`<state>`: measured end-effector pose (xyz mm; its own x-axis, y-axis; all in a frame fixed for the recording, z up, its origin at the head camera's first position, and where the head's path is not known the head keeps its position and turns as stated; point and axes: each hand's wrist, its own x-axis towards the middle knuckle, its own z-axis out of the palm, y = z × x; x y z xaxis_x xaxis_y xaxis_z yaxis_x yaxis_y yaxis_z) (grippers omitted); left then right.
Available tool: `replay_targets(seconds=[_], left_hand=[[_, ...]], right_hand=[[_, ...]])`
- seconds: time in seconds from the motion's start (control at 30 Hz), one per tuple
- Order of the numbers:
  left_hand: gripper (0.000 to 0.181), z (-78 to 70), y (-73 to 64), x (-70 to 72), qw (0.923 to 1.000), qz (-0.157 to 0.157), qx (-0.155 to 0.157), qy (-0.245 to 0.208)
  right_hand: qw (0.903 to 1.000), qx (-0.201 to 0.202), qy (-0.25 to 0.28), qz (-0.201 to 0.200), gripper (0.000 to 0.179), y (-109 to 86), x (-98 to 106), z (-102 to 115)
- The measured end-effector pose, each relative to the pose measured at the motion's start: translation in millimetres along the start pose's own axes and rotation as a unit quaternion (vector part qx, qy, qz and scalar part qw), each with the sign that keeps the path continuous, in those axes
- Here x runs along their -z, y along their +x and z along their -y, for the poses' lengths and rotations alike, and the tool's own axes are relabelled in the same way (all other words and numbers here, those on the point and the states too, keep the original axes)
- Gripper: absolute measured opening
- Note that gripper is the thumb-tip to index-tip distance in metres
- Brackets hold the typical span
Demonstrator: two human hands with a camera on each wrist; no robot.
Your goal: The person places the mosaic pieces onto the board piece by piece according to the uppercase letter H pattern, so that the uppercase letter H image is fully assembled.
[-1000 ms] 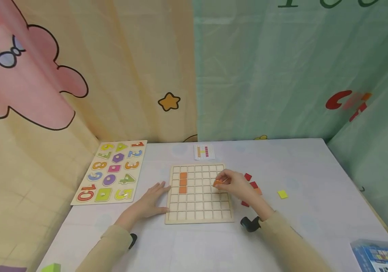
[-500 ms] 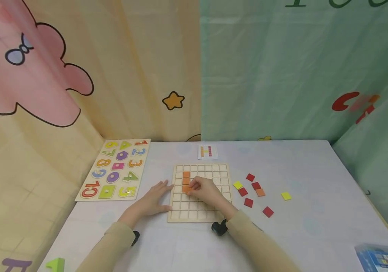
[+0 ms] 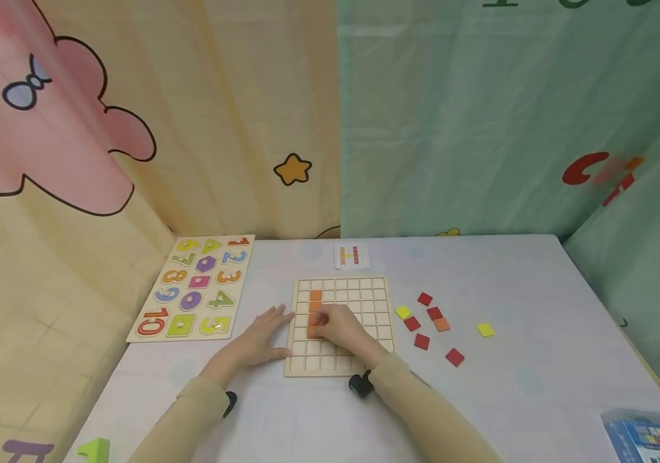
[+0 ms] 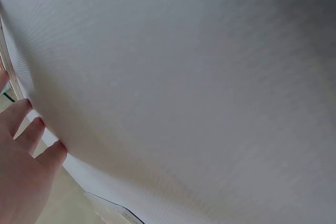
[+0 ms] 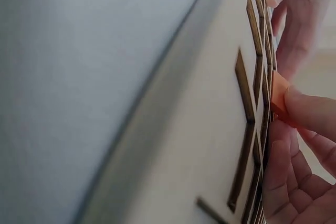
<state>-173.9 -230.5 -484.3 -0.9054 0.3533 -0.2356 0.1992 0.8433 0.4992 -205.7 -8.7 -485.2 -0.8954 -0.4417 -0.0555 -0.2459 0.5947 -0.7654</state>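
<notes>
A wooden grid board [image 3: 367, 294] lies on the table, with a column of orange square tiles [image 3: 315, 296] in its left part. Over that column, my right hand [image 3: 341, 326] pinches another orange tile [image 5: 279, 94] by thumb and fingertips, directly below the others. The right wrist view has this tile standing at the slots of the grid; whether it sits flat is partly hidden by the fingers. My left hand [image 3: 258, 336] rests on the table, fingers spread and touching the board's left edge. In the left wrist view its fingers [image 4: 50, 156] look extended and hold nothing.
Right of the board lie several loose red tiles [image 3: 454, 357], an orange tile [image 3: 442, 325] and yellow tiles [image 3: 485, 330]. A pattern card [image 3: 351, 256] lies behind the board. A number puzzle [image 3: 191, 289] lies at left, a blue box [image 3: 648, 437] at the front right corner.
My right hand has carried an orange tile from the board's right side leftward to the orange column, then slightly down to its lower end. My left hand stays at the board's edge.
</notes>
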Motion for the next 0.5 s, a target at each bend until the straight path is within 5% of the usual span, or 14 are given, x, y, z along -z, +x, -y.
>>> replay_targets(seconds=[0.5], left_hand=[[0.082,-0.6,1.7,0.4,1.0,0.003,0.007,0.005]], right_hand=[[0.9952,0.007,-0.095,-0.02,0.008,-3.7,-4.2,9.5]])
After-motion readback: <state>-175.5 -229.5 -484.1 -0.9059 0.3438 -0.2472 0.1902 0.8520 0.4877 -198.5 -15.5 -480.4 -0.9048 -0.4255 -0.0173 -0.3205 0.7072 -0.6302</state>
